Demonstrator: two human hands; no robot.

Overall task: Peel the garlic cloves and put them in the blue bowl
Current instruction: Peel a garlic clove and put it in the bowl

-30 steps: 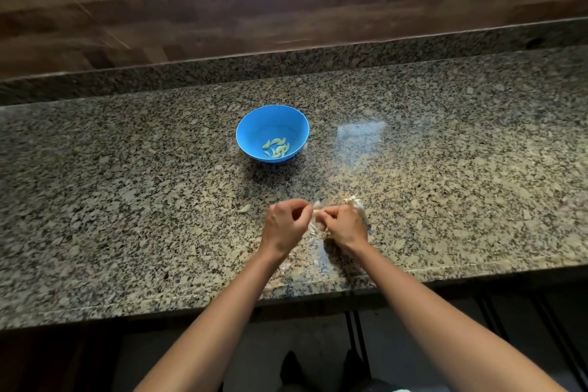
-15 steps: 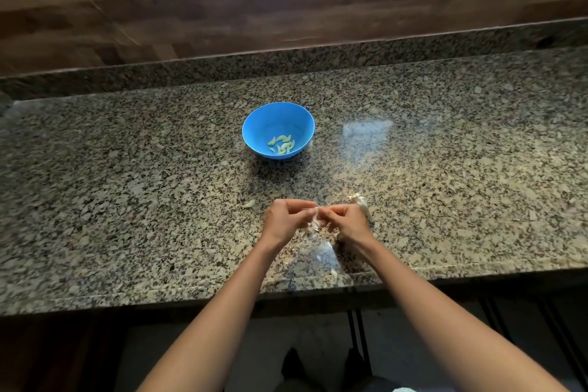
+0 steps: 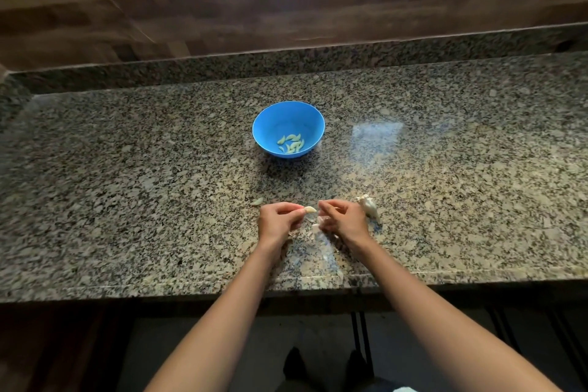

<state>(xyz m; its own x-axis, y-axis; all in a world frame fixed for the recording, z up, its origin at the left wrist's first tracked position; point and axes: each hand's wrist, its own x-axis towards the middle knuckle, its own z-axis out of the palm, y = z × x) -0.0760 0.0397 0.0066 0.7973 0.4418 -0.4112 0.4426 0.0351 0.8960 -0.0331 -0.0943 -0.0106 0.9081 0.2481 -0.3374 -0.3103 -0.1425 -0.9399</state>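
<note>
The left hand (image 3: pixel 278 221) pinched 1 pale garlic clove (image 3: pixel 310 209); the right hand (image 3: pixel 345 219), at its 3 o'clock, was curled, contents unclear. The round blue plastic bowl (image 3: pixel 276 118) sat at 12 o'clock, well apart.

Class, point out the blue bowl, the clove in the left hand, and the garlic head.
blue bowl (image 3: pixel 286 119): head view, bare inner wall.
clove (image 3: pixel 310 209): head view, exposed tip.
garlic head (image 3: pixel 369 207): head view, papery side.
</note>
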